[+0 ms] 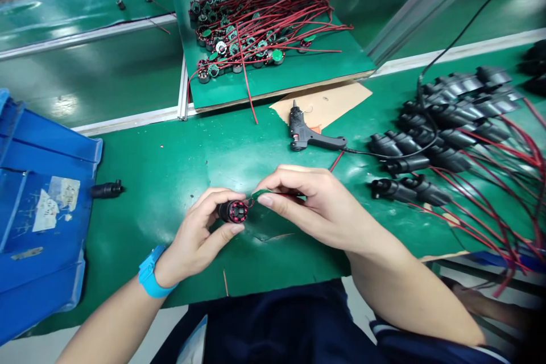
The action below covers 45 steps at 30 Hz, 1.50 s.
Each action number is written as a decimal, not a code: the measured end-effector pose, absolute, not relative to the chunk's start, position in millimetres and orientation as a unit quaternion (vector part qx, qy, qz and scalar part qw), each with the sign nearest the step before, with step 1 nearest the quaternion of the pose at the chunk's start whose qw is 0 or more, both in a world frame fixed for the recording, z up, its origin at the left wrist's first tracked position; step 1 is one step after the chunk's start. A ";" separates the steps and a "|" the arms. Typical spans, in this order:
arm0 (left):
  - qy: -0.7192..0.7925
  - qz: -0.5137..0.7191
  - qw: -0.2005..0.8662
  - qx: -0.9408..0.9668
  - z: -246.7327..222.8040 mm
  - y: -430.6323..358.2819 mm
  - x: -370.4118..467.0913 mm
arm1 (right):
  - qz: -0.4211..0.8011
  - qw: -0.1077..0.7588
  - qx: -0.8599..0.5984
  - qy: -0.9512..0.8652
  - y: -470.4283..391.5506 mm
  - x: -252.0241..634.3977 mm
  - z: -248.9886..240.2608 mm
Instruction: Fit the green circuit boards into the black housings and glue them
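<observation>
My left hand [200, 233], with a blue band on its wrist, is closed around a black cylindrical housing [232, 211]. The housing's open end faces me and shows a ring of red windings inside. Just to its right, my right hand [298, 199] pinches a small green circuit board [259, 194] between thumb and fingers. Thin wires run from the board to the housing's end. A red lead [336, 161] comes out behind my right hand. Part of the board is hidden by my fingers.
A black glue gun [305, 135] lies on brown cardboard [345, 99]. Behind it, a raised green board [324, 71] bears many red-wired motor parts [260, 48]. Black housings with red leads [426, 148] fill the right side. A blue crate [42, 176] and another black housing [106, 189] are at left.
</observation>
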<state>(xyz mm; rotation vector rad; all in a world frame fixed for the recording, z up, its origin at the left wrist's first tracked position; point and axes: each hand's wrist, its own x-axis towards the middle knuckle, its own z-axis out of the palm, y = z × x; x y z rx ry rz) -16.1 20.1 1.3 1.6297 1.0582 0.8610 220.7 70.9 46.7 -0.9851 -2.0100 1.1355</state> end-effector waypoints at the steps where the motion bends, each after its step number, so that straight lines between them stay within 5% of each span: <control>1: 0.433 0.348 0.493 0.670 1.3 20.4 -16.1 | 0.414 0.315 -0.374 -0.768 70.8 220.8 46.0; 24: 0.412 0.308 0.465 0.720 -5.1 25.2 -18.1 | 0.341 0.242 -0.366 -0.831 65.8 224.5 39.5; 35: 0.434 0.204 0.299 0.825 -18.4 41.8 -21.2 | 0.497 0.171 -0.336 -0.782 84.7 224.8 27.8; 45: 0.371 0.268 0.320 0.829 -10.2 36.7 -19.9 | 0.723 0.233 -0.282 -0.586 79.7 209.0 12.8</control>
